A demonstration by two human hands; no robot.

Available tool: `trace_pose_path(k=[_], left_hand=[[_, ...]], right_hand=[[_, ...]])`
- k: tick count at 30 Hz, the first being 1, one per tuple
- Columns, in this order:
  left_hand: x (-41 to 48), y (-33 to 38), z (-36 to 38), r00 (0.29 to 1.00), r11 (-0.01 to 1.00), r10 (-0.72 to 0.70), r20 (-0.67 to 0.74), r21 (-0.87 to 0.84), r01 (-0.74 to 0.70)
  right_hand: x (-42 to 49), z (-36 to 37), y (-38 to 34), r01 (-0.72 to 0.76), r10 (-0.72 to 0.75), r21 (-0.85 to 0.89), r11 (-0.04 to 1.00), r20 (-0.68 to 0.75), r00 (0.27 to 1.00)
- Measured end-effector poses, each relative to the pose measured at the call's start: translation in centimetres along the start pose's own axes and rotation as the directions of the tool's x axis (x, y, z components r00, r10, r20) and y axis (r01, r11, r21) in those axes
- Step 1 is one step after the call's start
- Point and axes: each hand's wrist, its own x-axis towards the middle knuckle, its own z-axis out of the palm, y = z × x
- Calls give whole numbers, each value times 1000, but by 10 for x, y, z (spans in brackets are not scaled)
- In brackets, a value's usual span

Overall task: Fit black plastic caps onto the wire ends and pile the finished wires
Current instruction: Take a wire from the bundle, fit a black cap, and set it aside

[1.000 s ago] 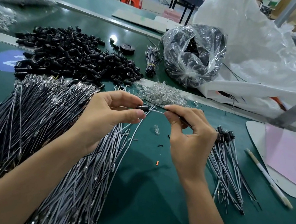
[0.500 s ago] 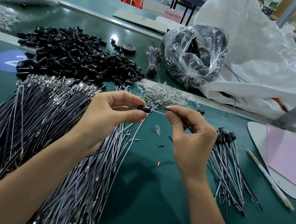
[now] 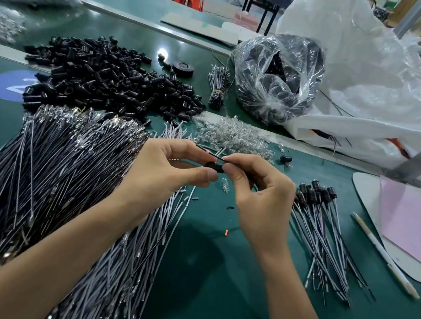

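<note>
Left hand (image 3: pixel 162 176): thumb and forefinger pinch the black cap (image 3: pixel 215 166); other fingers curled behind
Right hand (image 3: pixel 261 195): thumb and forefinger pinch the wire (image 3: pixel 209 151) right at the cap's right end; other fingers loosely curled
Black cap: held above the green table (image 3: pixel 209 297); long axis roughly left to right, between the two thumbs
Wire: thin, black; slants from the right fingertips away and to the left, just behind the cap
Finished wires (image 3: pixel 322 232): right of the cap; capped ends pointing away
Uncapped wires (image 3: pixel 36 173): left of the cap; fanned
Loose caps (image 3: pixel 106 79): heaped beyond it, to the left
Clear bulbs (image 3: pixel 235 137): just beyond it
</note>
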Motion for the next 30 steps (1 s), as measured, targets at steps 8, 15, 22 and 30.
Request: trace_pose_path(k=[8,15,22,30], left_hand=[[1,-1,1,1000,997,-1,12,-71,2],[-1,-3,6,999,996,-2,34,-93,5],[5,-4,4,997,935,-71,36,-347,79],[5,-4,4,991,881,-129,-21,-461,105]], right_hand=[[1,0,-1,4,1,111,994,-42,999],[0,4,0,-69,71,216,974,0,997],[0,4,-2,-56,56,293,954,7,998],[1,3,-5,-52,61,322,945,-19,998]])
